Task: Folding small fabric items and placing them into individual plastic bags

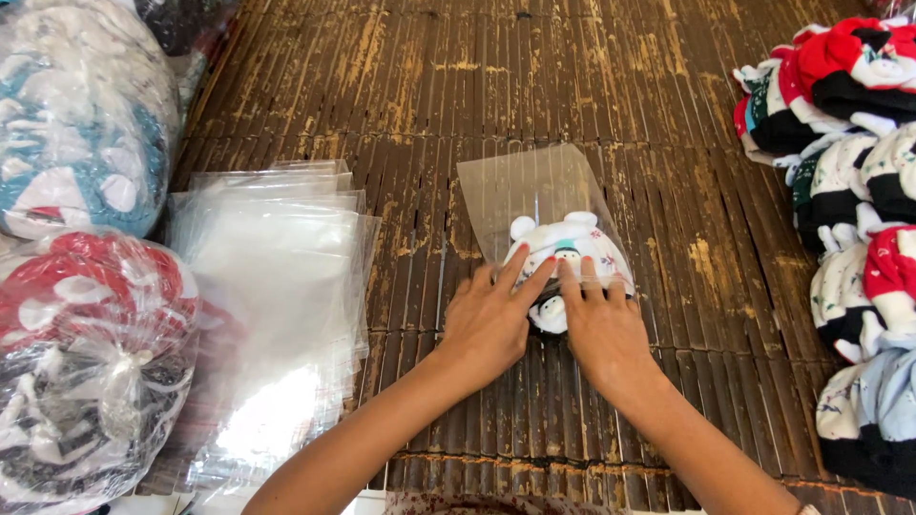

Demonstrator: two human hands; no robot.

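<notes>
Left hand (489, 319) and right hand (599, 322): both lying flat, fingers extended, pressing white patterned socks (565, 256) inside a clear plastic bag (534, 195), centre of the slatted desk (572, 86). Bag stack (277, 286) sitting left.

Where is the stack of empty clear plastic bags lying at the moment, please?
In the head view the stack of clear bags lies on the slatted mat left of the left hand, beside the large bagged bundles at the left edge.

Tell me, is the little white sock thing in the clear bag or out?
Partly in. The sock bundle sits under the clear bag, with its near end sticking out by both hands.
</notes>
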